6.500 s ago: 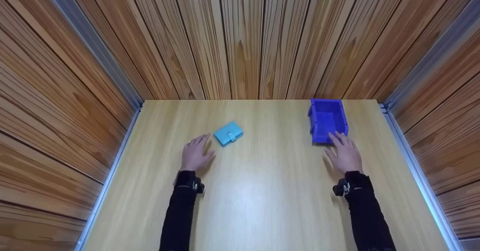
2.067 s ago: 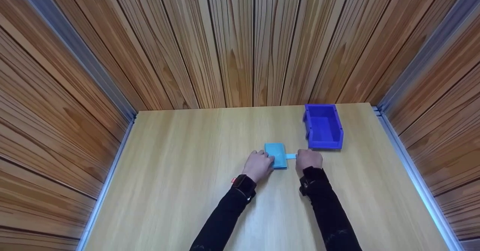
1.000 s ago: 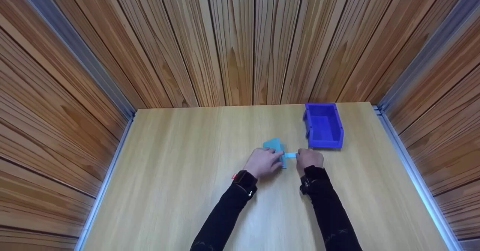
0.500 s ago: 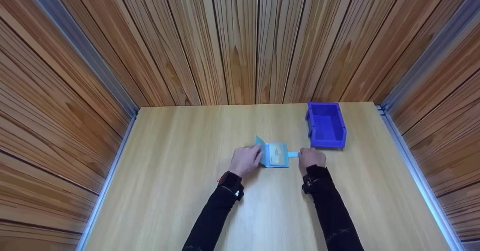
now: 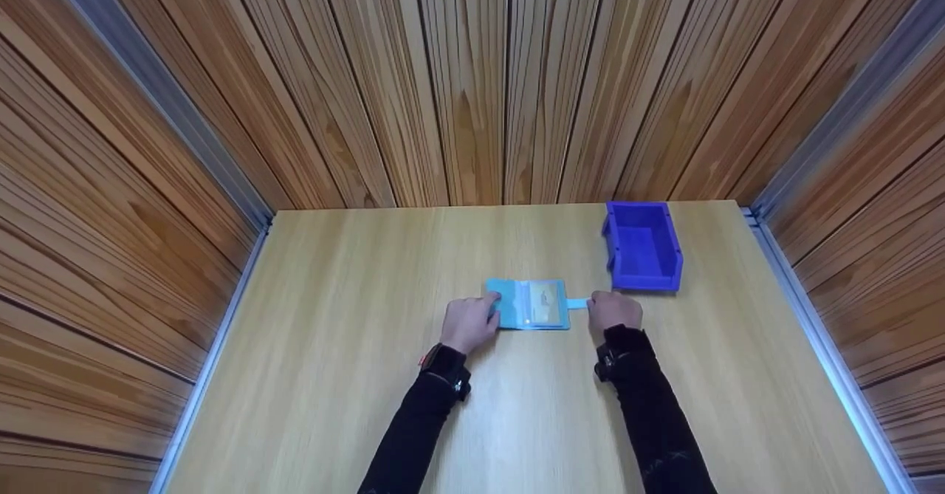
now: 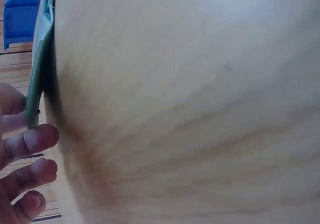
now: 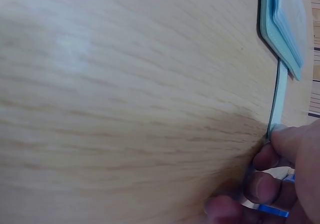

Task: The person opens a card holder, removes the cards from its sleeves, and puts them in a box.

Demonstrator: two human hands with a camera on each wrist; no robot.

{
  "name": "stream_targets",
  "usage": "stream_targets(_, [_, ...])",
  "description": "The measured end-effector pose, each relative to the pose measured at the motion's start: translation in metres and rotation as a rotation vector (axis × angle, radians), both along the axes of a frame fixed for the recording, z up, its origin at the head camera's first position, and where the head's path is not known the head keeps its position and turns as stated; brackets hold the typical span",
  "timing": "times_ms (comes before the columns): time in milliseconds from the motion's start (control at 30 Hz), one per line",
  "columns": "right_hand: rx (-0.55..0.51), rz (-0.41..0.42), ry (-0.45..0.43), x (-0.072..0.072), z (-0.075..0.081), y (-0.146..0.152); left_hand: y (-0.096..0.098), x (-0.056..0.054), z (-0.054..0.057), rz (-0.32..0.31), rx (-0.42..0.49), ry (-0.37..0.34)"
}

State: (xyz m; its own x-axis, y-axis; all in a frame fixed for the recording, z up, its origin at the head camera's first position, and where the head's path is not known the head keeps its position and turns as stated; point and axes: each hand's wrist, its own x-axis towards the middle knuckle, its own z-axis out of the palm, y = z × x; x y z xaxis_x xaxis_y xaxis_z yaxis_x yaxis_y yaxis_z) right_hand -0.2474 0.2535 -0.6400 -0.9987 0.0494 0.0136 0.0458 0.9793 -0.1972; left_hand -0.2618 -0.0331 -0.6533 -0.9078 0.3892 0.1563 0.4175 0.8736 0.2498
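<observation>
A light-blue card holder [image 5: 545, 303] lies spread open on the table, clear sleeves showing on its right half. My left hand [image 5: 469, 323] pinches the outer edge of its left cover; in the left wrist view that cover [image 6: 36, 79] sits between thumb and fingers, slightly raised from the tabletop. On the other side my right hand [image 5: 614, 311] pinches the end of the closing strap [image 5: 576, 303]. The right wrist view shows the strap [image 7: 279, 94] running taut from the holder to thumb and forefinger, the other fingers curled below.
A blue-violet plastic bin [image 5: 644, 249] stands at the back right, just beyond my right hand. Wood-plank walls enclose the wooden table [image 5: 354, 272] at the back and both sides, with metal rails along the side edges.
The card holder was closed, then my left hand lifted its cover and swung it leftward until it lay nearly flat. My right hand has kept its pinch on the strap.
</observation>
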Motion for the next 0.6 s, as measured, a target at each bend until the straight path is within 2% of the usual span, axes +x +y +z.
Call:
stream_targets(167, [-0.005, 0.005, 0.016, 0.0, -0.001, 0.0, -0.002, -0.001, -0.005, -0.004, -0.034, 0.014])
stream_targets(400, [-0.021, -0.006, 0.029, 0.002, 0.001, 0.0, -0.001, -0.002, -0.005, -0.024, -0.035, 0.025])
stream_targets(600, [-0.056, 0.004, 0.11, -0.002, 0.01, -0.01, 0.001, -0.002, -0.002, -0.014, -0.041, 0.025])
